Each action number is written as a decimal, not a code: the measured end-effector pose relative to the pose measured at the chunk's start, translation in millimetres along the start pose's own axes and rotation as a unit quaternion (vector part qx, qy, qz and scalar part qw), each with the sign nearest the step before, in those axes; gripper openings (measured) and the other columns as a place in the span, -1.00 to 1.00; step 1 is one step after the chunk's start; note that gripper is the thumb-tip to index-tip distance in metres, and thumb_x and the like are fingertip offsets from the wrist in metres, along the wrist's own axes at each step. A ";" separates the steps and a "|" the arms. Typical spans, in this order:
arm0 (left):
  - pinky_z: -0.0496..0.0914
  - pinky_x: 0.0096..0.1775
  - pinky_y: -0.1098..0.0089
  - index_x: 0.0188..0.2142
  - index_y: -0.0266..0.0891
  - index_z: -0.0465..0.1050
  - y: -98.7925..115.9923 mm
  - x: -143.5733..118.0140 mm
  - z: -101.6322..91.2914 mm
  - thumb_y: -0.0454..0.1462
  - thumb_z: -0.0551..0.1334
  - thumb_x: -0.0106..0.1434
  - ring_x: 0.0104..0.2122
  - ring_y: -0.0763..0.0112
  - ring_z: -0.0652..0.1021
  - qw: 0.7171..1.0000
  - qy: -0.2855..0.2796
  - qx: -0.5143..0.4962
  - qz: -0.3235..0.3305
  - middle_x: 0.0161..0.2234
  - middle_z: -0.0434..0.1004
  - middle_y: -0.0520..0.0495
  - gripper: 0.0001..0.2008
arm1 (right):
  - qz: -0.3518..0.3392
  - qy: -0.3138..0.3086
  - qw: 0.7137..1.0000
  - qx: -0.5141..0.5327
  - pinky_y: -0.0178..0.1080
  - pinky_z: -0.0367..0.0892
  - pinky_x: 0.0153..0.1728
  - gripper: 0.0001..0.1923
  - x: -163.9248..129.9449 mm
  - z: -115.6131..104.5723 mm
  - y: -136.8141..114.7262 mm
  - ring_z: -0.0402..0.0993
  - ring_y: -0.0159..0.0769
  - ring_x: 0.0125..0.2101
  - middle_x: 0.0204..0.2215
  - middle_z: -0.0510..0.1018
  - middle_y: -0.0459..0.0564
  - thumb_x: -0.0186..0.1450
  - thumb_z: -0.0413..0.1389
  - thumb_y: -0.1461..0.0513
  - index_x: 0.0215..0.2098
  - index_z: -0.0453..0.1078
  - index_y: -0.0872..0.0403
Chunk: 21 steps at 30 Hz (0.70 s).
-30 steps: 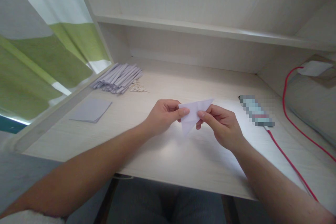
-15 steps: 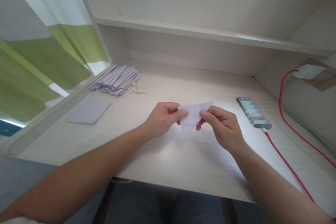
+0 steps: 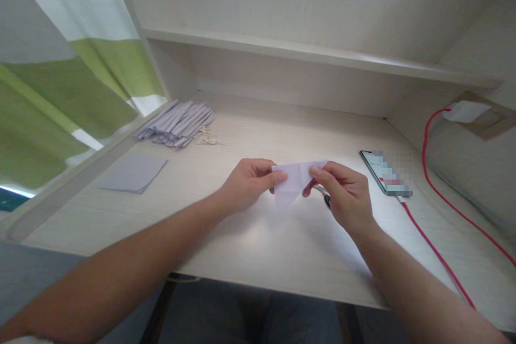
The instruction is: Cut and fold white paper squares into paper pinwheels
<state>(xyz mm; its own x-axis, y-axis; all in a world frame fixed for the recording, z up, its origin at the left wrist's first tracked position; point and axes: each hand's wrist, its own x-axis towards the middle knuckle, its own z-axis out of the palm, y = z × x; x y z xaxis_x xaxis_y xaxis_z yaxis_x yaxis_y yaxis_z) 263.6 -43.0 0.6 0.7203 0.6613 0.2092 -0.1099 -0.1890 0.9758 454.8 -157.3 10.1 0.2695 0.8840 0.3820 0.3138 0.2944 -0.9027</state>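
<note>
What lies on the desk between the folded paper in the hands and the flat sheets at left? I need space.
Head view: only bare desk between the folded paper and the flat sheets.

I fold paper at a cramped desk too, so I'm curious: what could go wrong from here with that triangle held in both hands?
The folded white paper triangle is pinched only at its upper corners by the left hand and right hand, off the pale wooden desk, so a crease might go crooked. The red charging cable lies by the right forearm and could snag.
</note>
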 end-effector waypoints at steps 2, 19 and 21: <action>0.33 -0.40 0.46 -0.53 -0.29 0.50 0.5 0.6 0.8 -0.06 0.40 0.25 -0.49 0.49 0.44 1.000 -0.003 -0.011 -0.003 -0.54 0.47 0.02 -0.63 | 0.003 0.003 1.000 -0.005 -0.19 0.36 -0.32 -0.66 0.7 -1.3 0.8 0.52 -0.30 -0.46 -0.53 0.61 -0.09 0.45 0.21 0.13 -0.47 0.59 0.02; 0.27 -0.43 0.46 -0.55 -0.27 0.47 -4.9 0.5 -2.4 -0.07 0.37 0.29 -0.51 0.50 0.40 1.000 -0.003 0.010 0.012 -0.57 0.42 0.04 -0.61 | 0.053 -0.055 0.997 -0.019 -0.19 0.42 -0.33 -0.61 3.5 -1.2 7.5 0.58 -0.25 -0.45 -0.50 0.65 -0.03 0.42 0.24 0.00 -0.47 0.58 0.03; 0.27 -0.43 0.46 -0.55 -0.26 0.45 -4.6 0.3 -1.3 -0.08 0.37 0.30 -0.51 0.51 0.39 1.000 0.008 0.014 0.022 -0.57 0.41 0.05 -0.61 | 0.061 -0.111 0.991 -0.041 -0.19 0.41 -0.33 -0.61 3.0 0.1 9.6 0.59 -0.24 -0.41 -0.46 0.68 0.01 0.41 0.25 0.01 -0.48 0.60 0.05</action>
<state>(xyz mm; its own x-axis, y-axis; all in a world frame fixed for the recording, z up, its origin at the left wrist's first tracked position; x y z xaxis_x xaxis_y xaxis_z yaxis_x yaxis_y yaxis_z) 263.5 -41.0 -3.8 0.7038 0.6637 0.2533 -0.1225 -0.2379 0.9635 458.5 -151.7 2.6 0.1057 0.9720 0.2097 0.3659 0.1580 -0.9171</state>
